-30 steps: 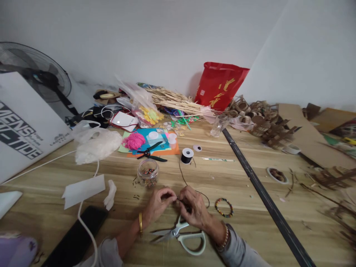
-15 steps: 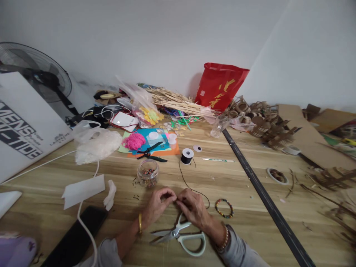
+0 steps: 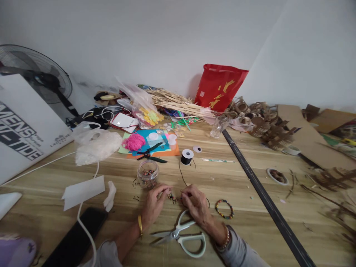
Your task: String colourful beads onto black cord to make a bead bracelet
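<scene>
My left hand (image 3: 155, 203) is closed in a pinch at the left of a small heap of loose beads (image 3: 172, 198); anything between its fingertips is too small to make out. On the other side of the heap, my right hand (image 3: 196, 204) pinches the thin black cord (image 3: 182, 175), which runs back to its spool (image 3: 187, 157). An open clear jar of colourful beads (image 3: 148, 175) stands just beyond my left hand. Scissors (image 3: 175, 234) with pale handles lie spread below both hands. A finished-looking beaded bracelet (image 3: 224, 209) rests to the right of my right hand.
Black-handled pliers (image 3: 150, 152) lie on coloured paper beside pink yarn (image 3: 134, 142). A dark strip (image 3: 258, 185) crosses the table at right, near a small dish (image 3: 277, 176). A white cable (image 3: 83, 226) and dark phone-like slab (image 3: 76, 237) lie left.
My hands have moved apart from their meeting point, the left slightly left and the right slightly up. The bead heap between them now shows.
</scene>
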Demonstrator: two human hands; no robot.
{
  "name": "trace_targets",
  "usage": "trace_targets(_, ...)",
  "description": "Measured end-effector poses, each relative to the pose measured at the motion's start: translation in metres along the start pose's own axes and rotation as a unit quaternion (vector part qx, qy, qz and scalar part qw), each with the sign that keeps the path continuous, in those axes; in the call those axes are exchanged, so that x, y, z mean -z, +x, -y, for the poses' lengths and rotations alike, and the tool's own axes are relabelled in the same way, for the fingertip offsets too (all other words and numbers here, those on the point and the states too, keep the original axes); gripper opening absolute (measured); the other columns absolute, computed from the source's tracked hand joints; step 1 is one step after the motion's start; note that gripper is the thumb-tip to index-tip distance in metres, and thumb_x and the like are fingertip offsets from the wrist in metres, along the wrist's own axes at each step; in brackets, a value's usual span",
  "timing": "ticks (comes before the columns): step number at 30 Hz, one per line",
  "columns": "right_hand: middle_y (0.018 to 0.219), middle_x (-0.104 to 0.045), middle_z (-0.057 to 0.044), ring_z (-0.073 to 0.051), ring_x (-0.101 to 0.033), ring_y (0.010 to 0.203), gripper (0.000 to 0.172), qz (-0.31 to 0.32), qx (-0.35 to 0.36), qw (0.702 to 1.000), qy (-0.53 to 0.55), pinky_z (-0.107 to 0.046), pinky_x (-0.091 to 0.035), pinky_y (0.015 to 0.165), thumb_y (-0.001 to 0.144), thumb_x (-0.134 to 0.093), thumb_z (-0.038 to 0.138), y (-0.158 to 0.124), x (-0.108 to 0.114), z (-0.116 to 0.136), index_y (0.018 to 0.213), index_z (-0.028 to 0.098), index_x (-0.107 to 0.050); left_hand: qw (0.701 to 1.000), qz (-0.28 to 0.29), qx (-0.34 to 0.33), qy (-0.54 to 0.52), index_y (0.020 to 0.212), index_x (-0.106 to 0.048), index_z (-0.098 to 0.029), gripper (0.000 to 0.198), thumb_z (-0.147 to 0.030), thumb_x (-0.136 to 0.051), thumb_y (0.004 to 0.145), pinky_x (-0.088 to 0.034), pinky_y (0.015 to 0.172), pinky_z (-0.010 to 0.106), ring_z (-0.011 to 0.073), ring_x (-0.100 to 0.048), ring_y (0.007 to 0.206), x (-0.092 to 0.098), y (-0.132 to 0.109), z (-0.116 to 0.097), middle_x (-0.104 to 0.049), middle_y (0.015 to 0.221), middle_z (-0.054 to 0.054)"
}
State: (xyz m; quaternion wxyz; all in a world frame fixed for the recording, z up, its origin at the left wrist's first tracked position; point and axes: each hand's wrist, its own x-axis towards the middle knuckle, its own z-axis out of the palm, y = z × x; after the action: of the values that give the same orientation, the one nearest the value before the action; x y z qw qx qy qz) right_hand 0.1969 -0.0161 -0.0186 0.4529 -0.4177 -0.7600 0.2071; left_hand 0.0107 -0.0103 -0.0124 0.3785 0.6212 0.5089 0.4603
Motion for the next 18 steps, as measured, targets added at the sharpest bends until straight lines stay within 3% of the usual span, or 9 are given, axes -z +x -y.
trace_targets(6,0.068,-0.057,-0.001,-0.014,-0.055,0.061,0.016,-0.017,-0.03,0.999,0.017,-0.024,-0.044,0.055,0.092,-0.048,0.025,0.0,-0.001,-0.001,0.08,0.019,-0.056,0.997,0.069,0.027,-0.013,0.109,-0.069,-0.02,0.036,-0.034,-0.043,0.089,-0.045,0.099,0.038,0.0238,-0.062,0.109,0.0,-0.003,0.011,-0.071,0.115,0.008)
trace_targets(12,0.07,-0.058,-0.002,-0.015,-0.055,0.062,0.012,-0.03,-0.023,0.999,0.026,-0.026,-0.044,0.057,0.091,-0.05,0.024,0.0,-0.001,-0.002,0.083,0.02,-0.057,0.991,0.126,0.033,-0.021,0.113,-0.069,-0.02,0.038,-0.03,-0.042,0.088,-0.042,0.103,0.04,0.0247,-0.06,0.113,0.002,-0.005,0.006,-0.069,0.119,0.006)
trace_targets(18,0.078,-0.059,-0.004,-0.018,-0.058,0.07,0.012,-0.091,-0.041,0.994,0.048,-0.027,-0.047,0.06,0.093,-0.047,0.023,0.002,-0.002,-0.006,0.09,0.021,-0.058,0.986,0.166,0.03,-0.009,0.116,-0.068,-0.02,0.041,-0.021,-0.043,0.083,-0.041,0.104,0.04,0.0267,-0.059,0.116,0.001,-0.009,-0.009,-0.067,0.122,0.006)
